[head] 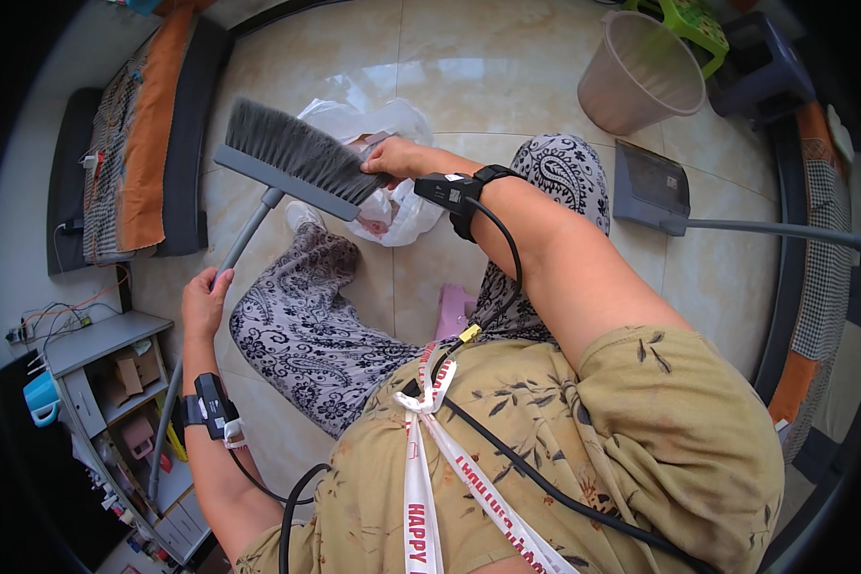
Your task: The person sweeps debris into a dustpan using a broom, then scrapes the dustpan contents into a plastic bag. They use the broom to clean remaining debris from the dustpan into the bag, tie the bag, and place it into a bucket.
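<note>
My left hand is wrapped around the grey handle of a broom. The broom head is raised, its dark grey bristles facing away from me. With thumb and fingers, my right hand pinches the bristles at their right end. Whether it holds any dirt or hair there is too small to tell. Below and behind the bristles, a white plastic bag lies spread on the tiled floor, with some litter inside. Part of the bag is hidden by the broom and my right hand.
A beige waste bin stands at upper right beside a green stool and a dark blue stool. A long-handled dustpan rests right of my knee. A cabinet is at left; cushioned seats line both sides.
</note>
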The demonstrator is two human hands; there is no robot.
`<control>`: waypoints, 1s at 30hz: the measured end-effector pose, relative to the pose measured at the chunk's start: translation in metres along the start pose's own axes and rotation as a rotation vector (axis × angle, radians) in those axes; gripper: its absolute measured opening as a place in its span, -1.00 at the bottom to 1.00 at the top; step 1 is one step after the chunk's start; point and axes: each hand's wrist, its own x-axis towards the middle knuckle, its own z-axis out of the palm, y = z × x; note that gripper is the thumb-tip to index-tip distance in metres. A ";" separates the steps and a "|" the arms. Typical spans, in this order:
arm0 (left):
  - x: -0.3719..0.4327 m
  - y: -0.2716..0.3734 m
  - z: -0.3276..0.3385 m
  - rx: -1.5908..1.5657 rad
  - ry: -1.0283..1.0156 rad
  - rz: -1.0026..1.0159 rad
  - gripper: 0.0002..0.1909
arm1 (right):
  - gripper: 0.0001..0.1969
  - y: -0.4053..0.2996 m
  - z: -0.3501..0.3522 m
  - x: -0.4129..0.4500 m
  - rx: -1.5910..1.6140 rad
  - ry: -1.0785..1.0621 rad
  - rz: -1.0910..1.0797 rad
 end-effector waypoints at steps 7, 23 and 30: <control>0.000 -0.005 -0.004 -0.044 0.022 0.009 -0.59 | -0.73 0.011 -0.003 0.010 -0.383 0.284 -0.263; -0.009 -0.006 -0.007 0.064 0.037 -0.052 -0.59 | -0.56 -0.012 0.014 -0.028 -0.189 -0.194 -0.084; -0.007 -0.014 -0.006 -0.025 0.070 -0.028 -0.61 | -0.79 0.004 -0.005 -0.010 -0.431 0.064 -0.136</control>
